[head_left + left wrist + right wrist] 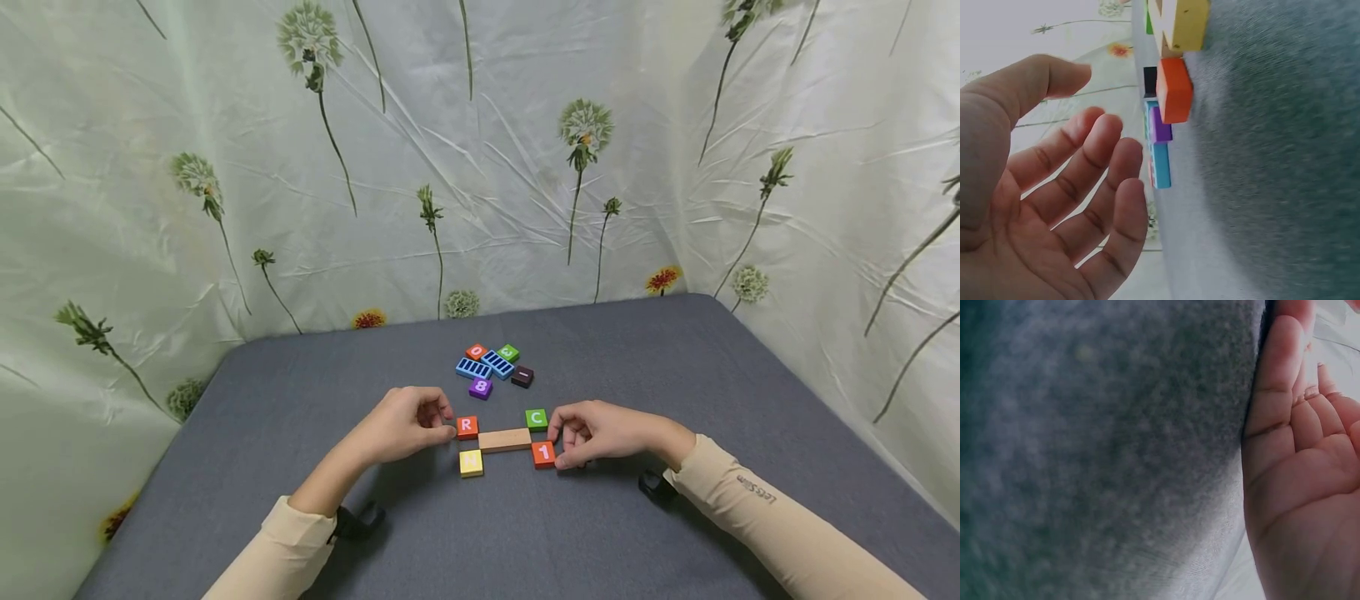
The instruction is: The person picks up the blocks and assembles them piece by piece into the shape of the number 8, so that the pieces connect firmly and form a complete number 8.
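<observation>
Near the table's middle lies a plain wooden block (505, 440). Small tiles sit at its ends: a red R tile (467, 427) and a yellow tile (471, 463) on the left, a green C tile (536, 419) and a red-orange 1 tile (543, 454) on the right. My left hand (405, 425) hovers just left of the R tile, holding nothing; the left wrist view shows its fingers loosely bent, apart from the thumb. Beside the C and 1 tiles is my right hand (600, 432), fingers loosely bent. Whether its fingertips touch these tiles is unclear; the right wrist view shows no tile.
Farther back is a cluster: two blue barred pieces (474, 368), a purple 8 tile (480, 388), a dark tile (522, 377), an orange 0 tile (476, 352) and a green tile (507, 353). The grey table (322, 367) meets a flower-printed curtain (510, 233).
</observation>
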